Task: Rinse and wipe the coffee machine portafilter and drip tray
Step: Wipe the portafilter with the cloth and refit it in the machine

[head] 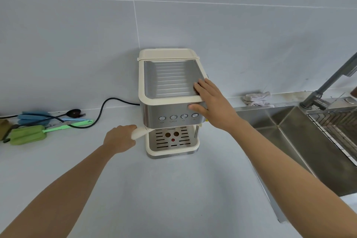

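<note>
A cream and steel coffee machine (170,102) stands on the white counter against the wall. My left hand (119,138) is closed around the cream handle of the portafilter (140,132), which sticks out to the left under the machine's front; its head is hidden. My right hand (209,100) lies flat on the machine's top right corner, thumb on the steel front. The slotted steel drip tray (172,142) sits in the machine's base, with a red float in its middle.
A steel sink (301,141) with a tap (328,87) lies to the right, a crumpled white cloth (257,98) on its back ledge. Green and blue brushes (27,134) and a dark spoon (73,112) lie at the left. A black power cord (102,110) runs behind them.
</note>
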`<action>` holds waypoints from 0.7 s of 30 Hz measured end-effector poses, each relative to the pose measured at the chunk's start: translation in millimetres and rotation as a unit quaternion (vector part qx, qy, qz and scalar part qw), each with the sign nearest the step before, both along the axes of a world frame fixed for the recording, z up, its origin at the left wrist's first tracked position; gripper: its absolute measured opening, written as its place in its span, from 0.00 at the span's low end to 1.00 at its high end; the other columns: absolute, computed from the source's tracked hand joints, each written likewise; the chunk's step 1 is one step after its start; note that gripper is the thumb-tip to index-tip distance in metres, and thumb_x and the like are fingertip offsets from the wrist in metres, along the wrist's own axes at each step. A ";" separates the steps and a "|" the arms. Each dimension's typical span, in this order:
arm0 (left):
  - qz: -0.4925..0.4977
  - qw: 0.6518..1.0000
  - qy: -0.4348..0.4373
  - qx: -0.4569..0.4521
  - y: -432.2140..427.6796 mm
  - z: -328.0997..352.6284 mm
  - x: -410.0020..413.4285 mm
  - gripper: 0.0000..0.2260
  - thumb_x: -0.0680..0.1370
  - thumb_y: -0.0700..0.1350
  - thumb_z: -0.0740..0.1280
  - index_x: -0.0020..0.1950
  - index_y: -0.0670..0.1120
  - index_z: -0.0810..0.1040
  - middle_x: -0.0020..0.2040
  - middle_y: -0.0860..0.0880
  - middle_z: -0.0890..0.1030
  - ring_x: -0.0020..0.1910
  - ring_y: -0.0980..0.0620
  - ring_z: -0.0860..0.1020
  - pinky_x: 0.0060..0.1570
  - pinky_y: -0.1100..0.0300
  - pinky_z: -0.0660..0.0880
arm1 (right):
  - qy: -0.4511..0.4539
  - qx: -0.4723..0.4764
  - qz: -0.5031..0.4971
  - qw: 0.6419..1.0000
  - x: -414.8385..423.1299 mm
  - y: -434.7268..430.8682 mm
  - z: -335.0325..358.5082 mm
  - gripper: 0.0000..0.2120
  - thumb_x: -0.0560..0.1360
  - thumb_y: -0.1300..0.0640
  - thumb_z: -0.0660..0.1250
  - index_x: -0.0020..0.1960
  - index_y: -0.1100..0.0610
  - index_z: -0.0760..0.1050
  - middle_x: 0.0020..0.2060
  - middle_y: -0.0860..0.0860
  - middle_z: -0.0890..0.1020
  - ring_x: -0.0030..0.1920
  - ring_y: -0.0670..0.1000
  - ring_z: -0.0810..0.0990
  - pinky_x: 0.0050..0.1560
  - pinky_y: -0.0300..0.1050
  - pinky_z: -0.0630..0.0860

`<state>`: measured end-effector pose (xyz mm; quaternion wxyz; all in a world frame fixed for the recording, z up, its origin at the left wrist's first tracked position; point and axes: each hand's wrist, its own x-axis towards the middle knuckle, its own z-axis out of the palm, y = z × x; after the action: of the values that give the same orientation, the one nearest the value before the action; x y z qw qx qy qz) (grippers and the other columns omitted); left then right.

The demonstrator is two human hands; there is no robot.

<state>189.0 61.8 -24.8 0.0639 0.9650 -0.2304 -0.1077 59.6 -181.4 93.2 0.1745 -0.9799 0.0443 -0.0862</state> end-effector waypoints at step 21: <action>0.009 0.998 0.014 -0.062 -13.4 3.6 -2.5 0.18 0.70 0.41 0.66 0.60 0.49 0.74 0.41 0.49 0.76 0.39 0.49 0.72 0.38 0.61 0.65 | -0.026 0.013 0.006 1.000 2.2 -1.3 -7.8 0.32 0.77 0.48 0.60 0.74 0.60 0.54 0.75 0.55 0.55 0.76 0.53 0.47 0.73 0.42 0.45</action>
<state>186.5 48.4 -21.3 0.1278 0.9597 -0.2265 -0.1066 61.9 -182.7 85.4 0.1883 -0.9753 0.0353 -0.1097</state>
